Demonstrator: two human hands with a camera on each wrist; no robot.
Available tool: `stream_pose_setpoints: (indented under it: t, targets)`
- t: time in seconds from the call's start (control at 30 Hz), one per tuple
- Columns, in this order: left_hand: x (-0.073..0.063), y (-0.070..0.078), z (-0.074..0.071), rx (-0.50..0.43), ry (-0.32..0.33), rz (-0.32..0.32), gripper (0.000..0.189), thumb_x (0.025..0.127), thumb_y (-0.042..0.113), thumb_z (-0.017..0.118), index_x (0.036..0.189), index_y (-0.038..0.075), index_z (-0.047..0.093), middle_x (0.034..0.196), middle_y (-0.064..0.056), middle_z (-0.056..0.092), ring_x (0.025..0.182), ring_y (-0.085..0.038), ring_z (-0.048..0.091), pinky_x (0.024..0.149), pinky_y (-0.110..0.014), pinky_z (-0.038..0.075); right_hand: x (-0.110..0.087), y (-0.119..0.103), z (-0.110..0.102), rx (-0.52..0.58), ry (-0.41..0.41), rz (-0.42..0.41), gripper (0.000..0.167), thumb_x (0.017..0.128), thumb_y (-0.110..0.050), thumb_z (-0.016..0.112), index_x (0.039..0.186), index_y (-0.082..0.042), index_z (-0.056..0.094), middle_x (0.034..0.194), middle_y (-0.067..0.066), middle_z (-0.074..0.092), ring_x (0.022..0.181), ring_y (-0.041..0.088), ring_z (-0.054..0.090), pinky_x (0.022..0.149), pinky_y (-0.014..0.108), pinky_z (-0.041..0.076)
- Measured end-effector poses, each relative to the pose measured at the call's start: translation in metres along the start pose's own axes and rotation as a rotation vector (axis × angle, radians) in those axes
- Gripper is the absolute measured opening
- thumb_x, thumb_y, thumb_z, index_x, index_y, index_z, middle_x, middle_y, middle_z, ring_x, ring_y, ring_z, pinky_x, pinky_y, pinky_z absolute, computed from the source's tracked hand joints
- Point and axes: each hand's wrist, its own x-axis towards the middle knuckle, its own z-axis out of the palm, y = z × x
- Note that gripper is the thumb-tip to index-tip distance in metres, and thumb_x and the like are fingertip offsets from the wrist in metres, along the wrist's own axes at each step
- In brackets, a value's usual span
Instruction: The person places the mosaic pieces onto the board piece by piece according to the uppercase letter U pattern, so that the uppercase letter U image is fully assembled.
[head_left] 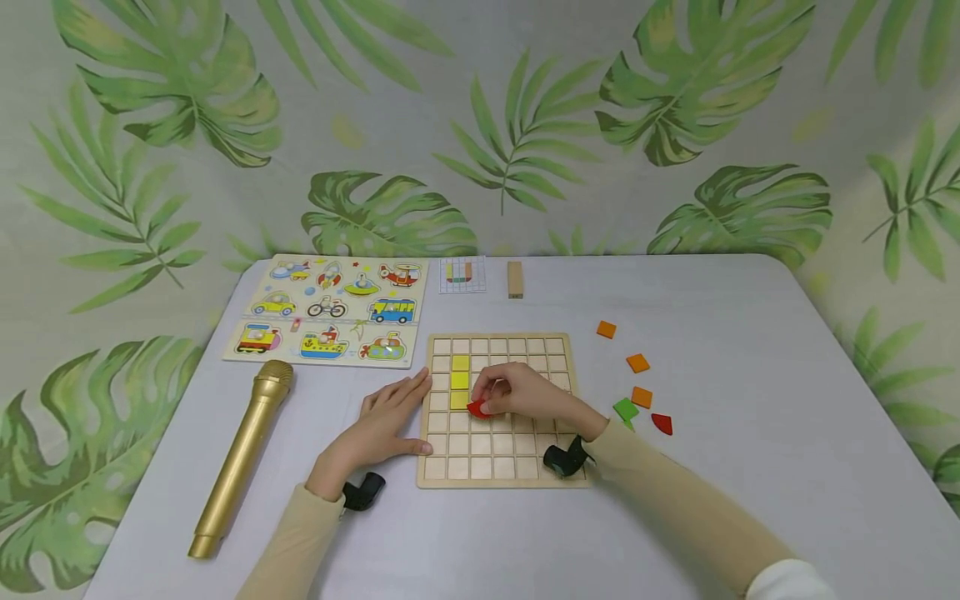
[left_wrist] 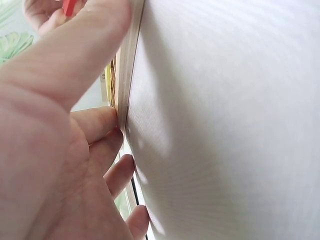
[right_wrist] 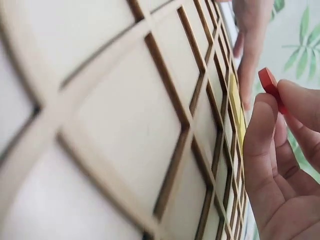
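A wooden grid board (head_left: 480, 468) lies on the table, with three yellow square tiles (head_left: 460, 381) in one column near its left side. My right hand (head_left: 525, 392) pinches a red tile (right_wrist: 269, 82) between thumb and fingers, just over the grid beside the lowest yellow tile. In the head view the red tile shows a curved edge, partly covered by the fingers. My left hand (head_left: 384, 423) rests at the board's left edge, its fingers extended and touching the frame, thumb (left_wrist: 85, 47) apart from the other fingers.
Right of the board lie three orange squares (head_left: 638, 363), a green tile (head_left: 626, 409) and a red quarter-round tile (head_left: 662, 424). Behind it are a pattern card (head_left: 462, 286) and a wooden block (head_left: 514, 279). A vehicle puzzle (head_left: 300, 292) and gold microphone (head_left: 243, 454) lie left.
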Motion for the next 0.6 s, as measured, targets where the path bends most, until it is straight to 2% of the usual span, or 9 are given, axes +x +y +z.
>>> stream_pose_setpoints:
  t: [0.27,0.6]
  targets:
    - [0.000,0.001,0.000,0.002,0.007,0.004,0.096,0.079,0.039,0.076,0.150,0.000,0.025,0.158,-0.012,0.016,0.139,-0.037,0.019,0.101,-0.058,0.018,0.012,-0.004,0.020,-0.098,0.005,0.002,0.011,0.083,0.002,0.068,0.090,-0.007,0.066,0.079,-0.002,0.061,0.068,0.010,0.055,0.064,0.024,0.046]
    - [0.001,-0.002,0.001,0.017,0.011,0.000,0.096,0.079,0.040,0.075,0.150,0.000,0.025,0.158,-0.011,0.015,0.139,-0.037,0.019,0.101,-0.058,0.019,0.015,-0.011,0.027,-0.219,0.024,-0.033,0.009,0.082,0.002,0.070,0.087,-0.006,0.067,0.074,-0.004,0.059,0.068,0.010,0.055,0.064,0.024,0.046]
